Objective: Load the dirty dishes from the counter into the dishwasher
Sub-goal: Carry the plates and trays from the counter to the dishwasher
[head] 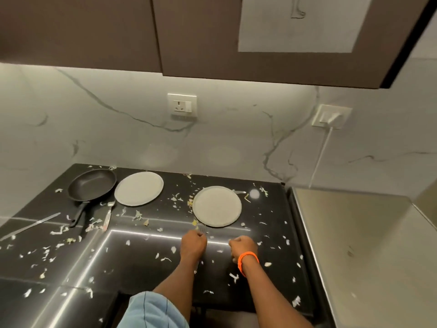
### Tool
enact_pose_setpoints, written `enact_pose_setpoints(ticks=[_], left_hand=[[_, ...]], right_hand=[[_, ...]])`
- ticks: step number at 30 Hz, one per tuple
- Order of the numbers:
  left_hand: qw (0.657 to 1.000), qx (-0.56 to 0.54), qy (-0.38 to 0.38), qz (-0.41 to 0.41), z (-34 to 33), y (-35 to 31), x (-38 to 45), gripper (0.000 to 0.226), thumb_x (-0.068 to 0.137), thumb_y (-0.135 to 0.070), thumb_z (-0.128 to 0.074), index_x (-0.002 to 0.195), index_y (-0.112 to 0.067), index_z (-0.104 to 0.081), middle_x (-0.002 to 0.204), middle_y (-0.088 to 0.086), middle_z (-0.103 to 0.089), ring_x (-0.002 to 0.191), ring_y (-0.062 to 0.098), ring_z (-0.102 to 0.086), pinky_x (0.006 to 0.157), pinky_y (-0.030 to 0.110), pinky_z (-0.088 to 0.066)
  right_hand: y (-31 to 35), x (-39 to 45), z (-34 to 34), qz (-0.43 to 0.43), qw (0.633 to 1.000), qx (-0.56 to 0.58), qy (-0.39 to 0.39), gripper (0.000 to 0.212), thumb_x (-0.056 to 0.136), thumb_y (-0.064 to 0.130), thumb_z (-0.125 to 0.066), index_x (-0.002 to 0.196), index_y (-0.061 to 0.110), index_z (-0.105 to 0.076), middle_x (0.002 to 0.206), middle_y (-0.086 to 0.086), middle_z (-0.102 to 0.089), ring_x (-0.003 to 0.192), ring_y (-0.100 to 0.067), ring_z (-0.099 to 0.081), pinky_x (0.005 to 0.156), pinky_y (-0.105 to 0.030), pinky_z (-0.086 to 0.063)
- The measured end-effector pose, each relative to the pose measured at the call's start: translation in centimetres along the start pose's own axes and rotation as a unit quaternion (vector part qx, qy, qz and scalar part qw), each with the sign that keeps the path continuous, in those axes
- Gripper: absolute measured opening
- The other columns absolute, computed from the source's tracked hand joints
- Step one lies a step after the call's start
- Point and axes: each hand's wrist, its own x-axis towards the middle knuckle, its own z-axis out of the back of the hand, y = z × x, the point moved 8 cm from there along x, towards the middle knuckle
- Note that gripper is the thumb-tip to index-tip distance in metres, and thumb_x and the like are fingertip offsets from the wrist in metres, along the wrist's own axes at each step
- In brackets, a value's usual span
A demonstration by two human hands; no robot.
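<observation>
Fork in the left hand, just before the near plate

The left hand (194, 243) grips a fork (202, 229), tines reaching the near plate (217, 206); the right hand (242, 246), fingers curled, holds nothing visible on the counter (142, 261).

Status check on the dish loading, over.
Left hand grips a fork at the near plate; right hand curled, empty. Far plate, pan untouched on counter. Food scraps scattered throughout.

Glossy black stone counter (146, 261) with mirror-like reflections. Matt grey plates (139, 188) (217, 206), finely speckled. Pan (92, 184) with smooth, dark non-stick lining. Shiny metal fork (202, 229) and knife (108, 217). Polished veined marble wall (224, 129); matt brown cabinets (78, 27).
</observation>
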Motion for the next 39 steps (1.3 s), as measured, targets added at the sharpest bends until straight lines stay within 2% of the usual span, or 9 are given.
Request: enact_pose_setpoints(ticks=[3,5,8,11,16,22,31,35,39], left_hand=[[1.0,0.016,0.007,0.004,1.3,0.1,3.6,0.032,0.087,-0.013,-0.054,0.055,-0.015,-0.05,0.06,0.001,-0.055,0.06,0.018,-0.051,0.052,0.029,-0.034],[1.0,0.013,0.011,0.008,1.6,0.3,5.6,0.029,0.087,-0.012,-0.053,0.059,-0.016,-0.057,0.063,0.002,-0.061,0.06,0.017,-0.054,0.051,0.028,-0.037],[1.0,0.02,0.014,0.018,1.7,0.6,7.6,0.025,0.089,-0.013,-0.053,0.066,-0.015,-0.061,0.067,0.0,-0.062,0.059,0.011,-0.053,0.05,0.025,-0.036],[0.999,0.005,0.015,0.03,1.6,1.1,9.6,0.026,0.088,-0.014,-0.053,0.062,-0.018,-0.054,0.065,-0.001,-0.058,0.059,0.012,-0.05,0.051,0.027,-0.036],[0.999,-0.008,0.009,0.044,1.0,1.1,11.3,0.018,0.094,-0.017,-0.055,0.076,-0.017,-0.056,0.076,0.001,-0.061,0.066,0.012,-0.052,0.054,0.025,-0.036],[0.999,-0.008,0.026,0.041,0.2,1.5,13.7,0.02,0.093,-0.037,-0.066,0.089,-0.017,-0.064,0.082,0.002,-0.067,0.075,0.017,-0.062,0.061,0.03,-0.044],[0.997,0.005,0.065,0.045,-1.2,0.9,15.2,0.043,0.086,-0.044,-0.077,0.104,-0.006,-0.068,0.092,0.007,-0.066,0.087,0.023,-0.06,0.069,0.03,-0.044],[0.996,0.005,0.061,0.067,-1.4,0.9,15.2,0.051,0.083,-0.039,-0.081,0.114,-0.001,-0.065,0.101,0.012,-0.065,0.09,0.027,-0.06,0.073,0.034,-0.047],[0.995,0.005,0.057,0.081,-1.6,0.3,14.6,0.042,0.083,-0.028,-0.08,0.111,-0.001,-0.063,0.095,0.012,-0.063,0.088,0.027,-0.061,0.068,0.034,-0.048]], right_hand=[[4.5,-1.2,-0.3,0.018,1.0,-0.023,0.004,0.032,0.077,0.033,-0.064,0.052,0.015,-0.054,0.051,-0.003,-0.053,0.053,-0.023,-0.054,0.067,-0.048,-0.061],[6.4,-1.5,-0.4,0.023,0.999,-0.037,-0.002,0.013,0.078,0.031,-0.065,0.077,0.019,-0.066,0.076,-0.004,-0.066,0.07,-0.024,-0.062,0.069,-0.04,-0.06],[8.2,-1.1,-0.9,0.03,0.998,-0.058,0.018,0.049,0.083,0.027,-0.065,0.13,0.015,-0.059,0.128,-0.008,-0.064,0.112,-0.027,-0.061,0.081,-0.026,-0.049],[8.5,0.0,-1.5,0.026,0.995,-0.08,0.057,0.068,0.087,0.025,-0.063,0.15,0.017,-0.039,0.147,-0.009,-0.049,0.13,-0.026,-0.05,0.092,-0.024,-0.042],[8.1,1.3,-2.1,0.008,0.985,-0.142,0.1,0.084,0.085,0.03,-0.067,0.157,0.023,-0.025,0.152,-0.01,-0.042,0.137,-0.029,-0.043,0.111,-0.037,-0.04],[8.1,2.4,-1.3,0.017,0.979,-0.167,0.116,0.079,0.086,0.028,-0.066,0.156,0.026,-0.028,0.154,-0.009,-0.041,0.139,-0.03,-0.04,0.112,-0.036,-0.039],[7.1,0.7,-0.9,0.03,0.982,-0.146,0.116,0.071,0.085,0.034,-0.067,0.151,0.026,-0.04,0.15,-0.005,-0.046,0.135,-0.025,-0.045,0.112,-0.033,-0.037],[6.1,-0.6,-0.2,0.021,0.981,-0.141,0.131,0.073,0.084,0.039,-0.072,0.148,0.028,-0.041,0.149,-0.004,-0.049,0.134,-0.025,-0.048,0.112,-0.036,-0.04],[5.1,-1.0,0.9,0.015,0.976,-0.176,0.129,0.075,0.086,0.041,-0.071,0.151,0.024,-0.038,0.155,-0.004,-0.042,0.14,-0.026,-0.042,0.115,-0.036,-0.035]])
